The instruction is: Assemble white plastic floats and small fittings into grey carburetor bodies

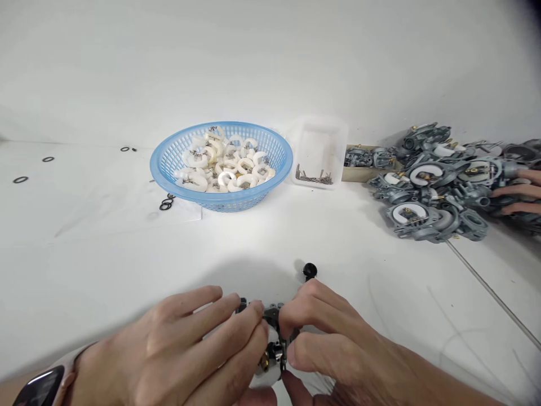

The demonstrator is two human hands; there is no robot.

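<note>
Low in the view, my left hand (198, 349) is wrapped over a carburetor (274, 313), its fingers closed on the body. A white float (270, 372) and a brass piece (264, 361) show in the carburetor's open side. My right hand (333, 332) is closed at the carburetor's right side, thumb and forefinger pinched close to the small metal float hinge (279, 351). Whatever lies between those fingertips is hidden. A black rounded knob (310, 270) sticks out beyond the right knuckles; I cannot tell whether it belongs to a tool or the carburetor.
A blue basket (169, 189) holds many white floats. Beside it, a translucent tray (302, 141) contains thin metal pins (315, 177). Carburetors (426, 175) are piled at right, where another person's hand (522, 194) reaches in. Black O-rings (166, 204) lie at left; a thin rod (494, 290) lies at right.
</note>
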